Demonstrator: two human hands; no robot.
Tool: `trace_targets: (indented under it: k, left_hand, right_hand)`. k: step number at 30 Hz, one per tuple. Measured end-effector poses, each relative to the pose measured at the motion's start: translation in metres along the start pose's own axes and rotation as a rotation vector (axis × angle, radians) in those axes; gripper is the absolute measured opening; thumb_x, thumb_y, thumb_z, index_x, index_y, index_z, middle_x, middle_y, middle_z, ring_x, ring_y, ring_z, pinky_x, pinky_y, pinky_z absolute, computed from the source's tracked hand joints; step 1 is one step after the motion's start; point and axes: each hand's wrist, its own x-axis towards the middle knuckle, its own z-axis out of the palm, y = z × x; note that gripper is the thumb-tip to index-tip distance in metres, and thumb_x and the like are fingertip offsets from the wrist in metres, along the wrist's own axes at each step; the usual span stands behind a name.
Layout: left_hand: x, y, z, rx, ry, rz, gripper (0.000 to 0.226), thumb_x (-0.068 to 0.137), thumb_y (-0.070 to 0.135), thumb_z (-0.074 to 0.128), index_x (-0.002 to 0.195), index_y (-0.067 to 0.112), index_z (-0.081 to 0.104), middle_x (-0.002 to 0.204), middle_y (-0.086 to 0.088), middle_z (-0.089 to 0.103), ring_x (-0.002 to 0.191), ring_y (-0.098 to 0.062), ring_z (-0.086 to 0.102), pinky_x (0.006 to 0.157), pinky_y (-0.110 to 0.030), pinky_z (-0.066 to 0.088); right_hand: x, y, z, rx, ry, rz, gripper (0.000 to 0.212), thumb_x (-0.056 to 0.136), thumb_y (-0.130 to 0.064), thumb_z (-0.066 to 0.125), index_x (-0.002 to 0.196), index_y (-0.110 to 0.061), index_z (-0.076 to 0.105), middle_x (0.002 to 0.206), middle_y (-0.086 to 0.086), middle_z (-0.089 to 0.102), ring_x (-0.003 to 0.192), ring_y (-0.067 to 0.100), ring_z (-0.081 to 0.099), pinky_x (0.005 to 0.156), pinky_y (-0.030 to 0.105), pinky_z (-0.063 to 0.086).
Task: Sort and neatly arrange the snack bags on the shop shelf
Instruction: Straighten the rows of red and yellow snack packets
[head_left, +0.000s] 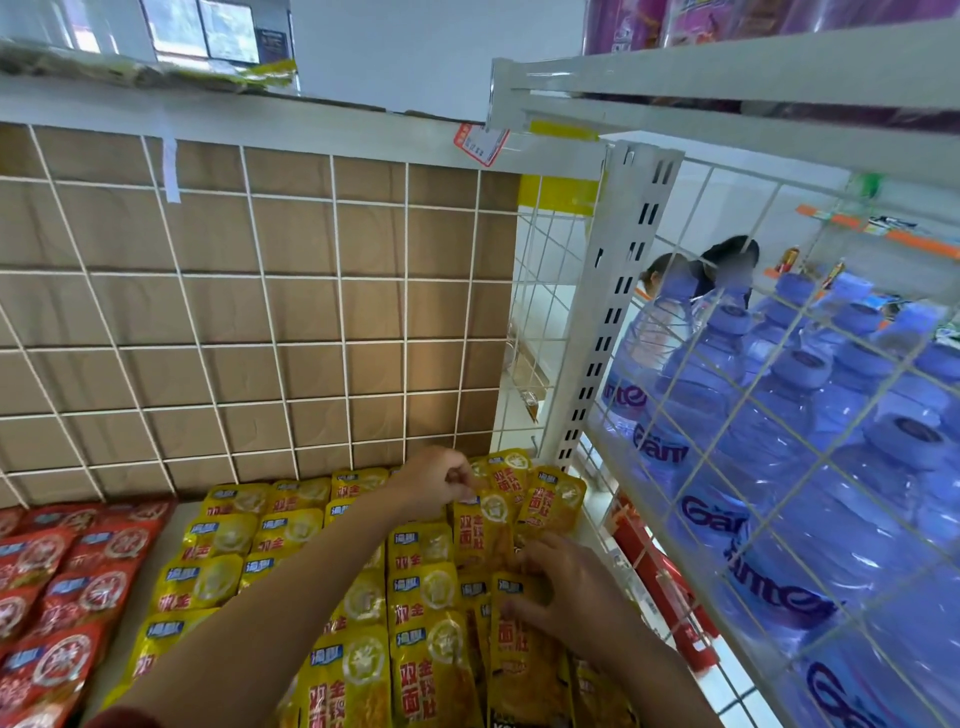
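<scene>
Closest to me, along the bottom edge, lie the front rows of yellow snack bags (415, 597), packed flat and overlapping on the white shelf (150, 582). My left forearm reaches diagonally over them from the lower left. My left hand (434, 483) is at the back right corner of the yellow block, its fingers curled in at the top edge of a tilted yellow bag (480, 530). It looks like a pinch on that edge, though the fingertips are too blurred for me to be sure. This bag sits askew against the tidier columns beside it.

My right hand (569, 592) is nearer to me, fingers spread and laid on the bags in the rightmost column. Its thumb presses on the front yellow bag (524, 660), and nothing is gripped.

To the left, apart from the yellow ones across a bare strip of shelf, are the red snack bags (62, 597). Behind the stock rises a white wire grid (337, 270) backed with brown cardboard (208, 312). On the right stands a slotted post (618, 312), and beyond a wire side panel are blue water bottles (779, 467). A price tag (480, 143) hangs from the rail above.
</scene>
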Motion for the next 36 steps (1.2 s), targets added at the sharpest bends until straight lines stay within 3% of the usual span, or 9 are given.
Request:
trace_targets:
  k: [2, 4, 7, 12, 16, 21, 29, 36]
  left_hand:
    - [0.001, -0.003, -0.002, -0.019, 0.0, -0.003, 0.011, 0.084, 0.015, 0.066, 0.092, 0.007, 0.067, 0.082, -0.001, 0.061, 0.077, -0.012, 0.055, 0.068, -0.022, 0.041]
    - [0.002, -0.008, -0.003, -0.03, 0.007, -0.007, 0.009, 0.084, 0.014, 0.066, 0.091, 0.008, 0.068, 0.083, -0.003, 0.063, 0.076, -0.012, 0.056, 0.069, -0.023, 0.042]
    - [0.003, -0.013, -0.004, -0.022, 0.016, -0.017, 0.012, 0.085, 0.015, 0.065, 0.094, 0.008, 0.069, 0.079, 0.003, 0.061, 0.068, 0.0, 0.052, 0.059, -0.009, 0.037]
    - [0.006, -0.015, -0.006, -0.056, 0.025, -0.003, 0.011, 0.087, 0.01, 0.061, 0.093, 0.005, 0.07, 0.083, -0.001, 0.066, 0.068, 0.002, 0.056, 0.058, -0.005, 0.037]
    - [0.007, -0.018, -0.01, -0.127, -0.01, -0.041, 0.016, 0.092, 0.019, 0.056, 0.091, 0.009, 0.069, 0.076, 0.005, 0.064, 0.068, 0.001, 0.057, 0.061, -0.011, 0.04]
    - [0.011, -0.015, -0.01, 0.016, -0.155, -0.037, 0.027, 0.081, 0.027, 0.07, 0.103, 0.011, 0.068, 0.09, -0.001, 0.066, 0.068, 0.004, 0.051, 0.056, -0.005, 0.036]
    - [0.014, -0.014, -0.005, -0.01, -0.055, -0.058, 0.017, 0.084, 0.018, 0.067, 0.097, 0.007, 0.069, 0.091, -0.006, 0.066, 0.071, -0.003, 0.05, 0.057, -0.009, 0.034]
    - [0.014, -0.017, -0.004, -0.015, -0.047, -0.04, 0.016, 0.083, 0.02, 0.069, 0.095, 0.01, 0.069, 0.083, 0.002, 0.061, 0.077, -0.01, 0.053, 0.06, -0.014, 0.036]
  right_hand:
    - [0.0, -0.002, -0.003, 0.009, -0.013, 0.005, 0.06, 0.063, -0.067, 0.044, 0.097, -0.021, 0.062, 0.083, -0.026, 0.039, 0.09, 0.004, 0.046, 0.074, 0.02, 0.035]
    - [0.0, -0.003, -0.004, 0.023, -0.031, 0.017, 0.042, 0.074, -0.055, 0.058, 0.097, -0.021, 0.062, 0.082, -0.029, 0.036, 0.089, 0.004, 0.045, 0.075, 0.02, 0.036]
    - [-0.002, -0.003, -0.005, 0.052, -0.014, 0.023, 0.024, 0.081, -0.04, 0.065, 0.095, -0.021, 0.062, 0.082, -0.028, 0.038, 0.087, 0.003, 0.045, 0.069, 0.014, 0.033]
    - [0.002, -0.007, -0.004, 0.037, -0.033, 0.024, 0.028, 0.082, -0.044, 0.061, 0.096, -0.02, 0.063, 0.086, -0.014, 0.048, 0.087, 0.006, 0.048, 0.071, 0.016, 0.035]
    - [0.006, -0.009, 0.0, 0.056, -0.047, 0.032, 0.041, 0.074, -0.055, 0.056, 0.093, -0.02, 0.063, 0.077, -0.023, 0.039, 0.082, 0.005, 0.044, 0.065, 0.008, 0.027]
    - [0.006, -0.008, -0.001, 0.069, -0.032, -0.015, 0.017, 0.086, -0.032, 0.061, 0.094, -0.017, 0.064, 0.077, -0.021, 0.042, 0.079, 0.002, 0.043, 0.066, 0.008, 0.029]
    - [0.007, -0.009, -0.001, 0.184, -0.017, 0.045, 0.01, 0.09, -0.018, 0.057, 0.087, -0.017, 0.066, 0.079, -0.017, 0.053, 0.08, 0.002, 0.054, 0.068, 0.009, 0.039]
    - [0.009, -0.008, -0.002, 0.254, 0.02, 0.068, 0.009, 0.09, -0.017, 0.058, 0.087, -0.021, 0.065, 0.078, -0.017, 0.057, 0.077, -0.002, 0.055, 0.065, 0.007, 0.038]
